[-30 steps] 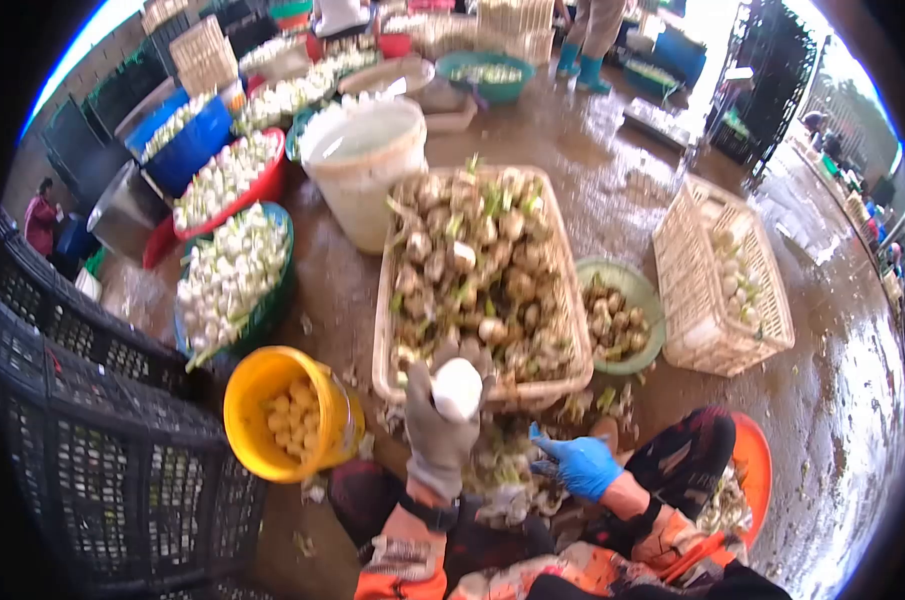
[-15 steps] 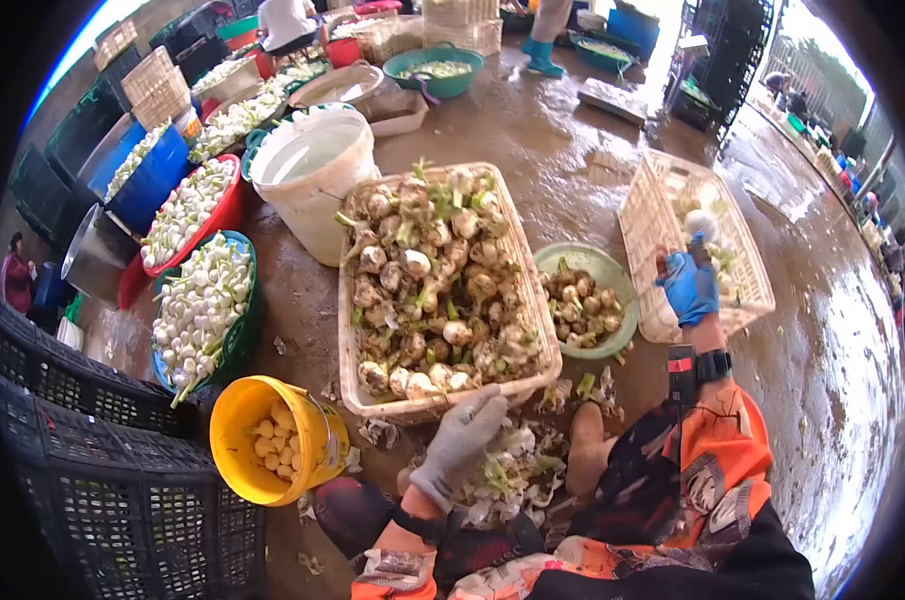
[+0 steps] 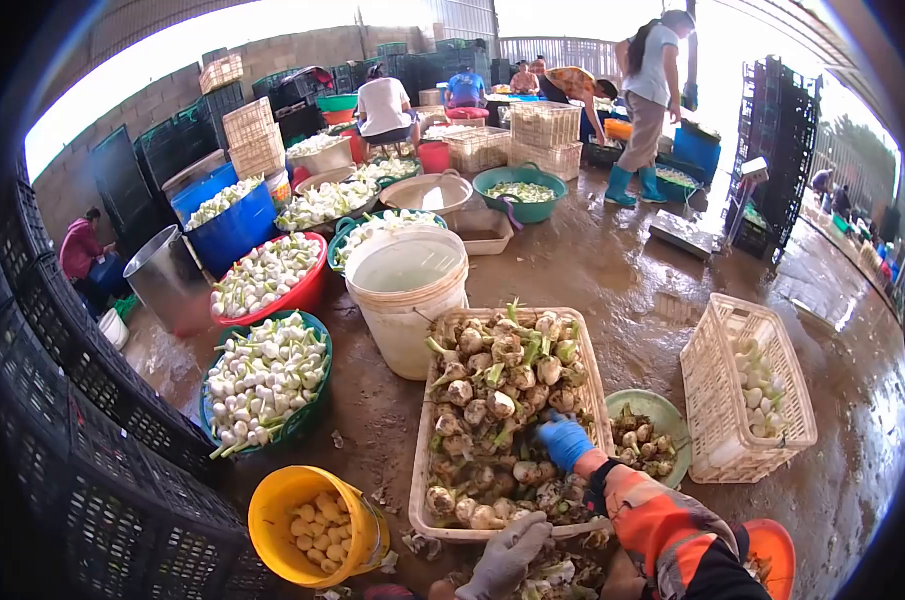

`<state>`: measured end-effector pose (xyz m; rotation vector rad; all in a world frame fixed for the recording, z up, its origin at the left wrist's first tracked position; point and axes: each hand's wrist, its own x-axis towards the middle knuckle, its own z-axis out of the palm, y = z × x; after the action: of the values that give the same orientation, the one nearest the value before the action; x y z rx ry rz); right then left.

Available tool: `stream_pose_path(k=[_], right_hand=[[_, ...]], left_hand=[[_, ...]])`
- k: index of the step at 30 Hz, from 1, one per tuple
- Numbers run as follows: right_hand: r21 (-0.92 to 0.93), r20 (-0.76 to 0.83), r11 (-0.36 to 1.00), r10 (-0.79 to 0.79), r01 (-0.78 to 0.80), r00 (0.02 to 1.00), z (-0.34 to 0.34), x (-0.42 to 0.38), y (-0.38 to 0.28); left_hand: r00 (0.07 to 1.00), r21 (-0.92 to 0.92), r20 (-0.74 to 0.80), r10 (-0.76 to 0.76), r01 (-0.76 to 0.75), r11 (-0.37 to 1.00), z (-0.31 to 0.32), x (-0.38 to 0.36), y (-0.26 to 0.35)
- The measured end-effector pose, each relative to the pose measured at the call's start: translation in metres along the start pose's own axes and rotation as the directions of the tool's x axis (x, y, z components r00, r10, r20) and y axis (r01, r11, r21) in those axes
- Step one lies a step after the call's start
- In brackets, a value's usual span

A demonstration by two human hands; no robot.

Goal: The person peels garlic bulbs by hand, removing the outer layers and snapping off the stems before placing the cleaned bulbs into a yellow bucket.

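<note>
Dirty garlic bulbs with short cut stems fill a cream plastic crate in front of me. My right hand, in a blue glove, reaches down among these bulbs on the crate's right side; its fingertips are blurred and partly sunk in the pile. At the crate's near edge, my left hand in a grey glove has its fingers stretched out toward the rim, with no bulb showing in it. Cleaned white garlic lies in a second cream crate at the right. Loose peelings lie below the near rim.
A green bowl of small bulbs stands between the crates. Left are a yellow bucket with pale round pieces, a white bucket and tubs of clean garlic. Black crates line the left. Other people work behind; one person stands.
My right hand has left the right-hand crate, where it held a white bulb, and is now in the dirty garlic without that bulb. The view has tilted up and swung left.
</note>
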<state>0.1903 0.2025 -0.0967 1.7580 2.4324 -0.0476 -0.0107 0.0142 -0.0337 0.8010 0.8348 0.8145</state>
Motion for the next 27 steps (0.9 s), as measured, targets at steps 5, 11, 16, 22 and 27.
stream_pose_path(k=[5, 11, 16, 22, 27], right_hand=[[0.956, 0.057, -0.293, 0.237, 0.016, 0.970, -0.080, -0.075, -0.027], [0.994, -0.007, -0.101, 0.413, 0.053, 0.911, -0.081, -0.146, -0.095], [0.998, -0.053, 0.047, 0.450, 0.035, 0.891, -0.107, -0.169, -0.128], [0.947, 0.024, -0.311, 0.311, 0.078, 0.950, -0.110, -0.192, -0.114], [0.984, 0.053, -0.180, 0.274, -0.003, 0.960, -0.139, -0.196, -0.117]], left_hand=[[0.949, 0.005, -0.314, -0.031, 0.034, 0.999, 0.029, -0.010, 0.050], [0.866, 0.205, -0.215, 0.451, -0.411, 0.888, 0.026, -0.005, 0.016], [0.681, 0.670, -0.022, 0.732, -0.533, 0.516, 0.019, -0.013, 0.026], [0.913, 0.184, 0.025, 0.407, -0.405, 0.896, 0.017, -0.021, 0.020], [0.937, -0.206, 0.125, 0.325, -0.296, 0.933, 0.016, -0.024, 0.023]])
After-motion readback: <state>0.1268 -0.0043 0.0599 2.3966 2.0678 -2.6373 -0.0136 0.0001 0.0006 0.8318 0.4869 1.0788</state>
